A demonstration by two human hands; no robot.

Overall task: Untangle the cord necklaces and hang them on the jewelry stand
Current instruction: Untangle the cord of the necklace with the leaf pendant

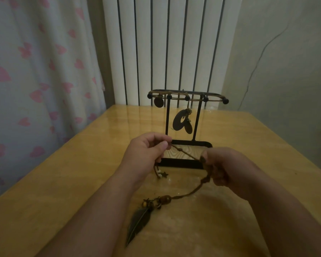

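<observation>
Stretching between both hands, the cord necklace (183, 152) is held taut just before the jewelry stand (182, 163), its feather pendant (138, 222) laid on the table (63, 182). Were it lifted hastily, the pendant could be swung into the hung necklaces (180, 120) and snagged. The cord is pinched by the left hand (146, 151) and clenched in the right hand (224, 167), the pendant trailing below the latter.

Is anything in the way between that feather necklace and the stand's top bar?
Nothing visible blocks it. The left hand and right hand hold the necklace just before the stand, whose top bar already carries cords and pendants.
</observation>
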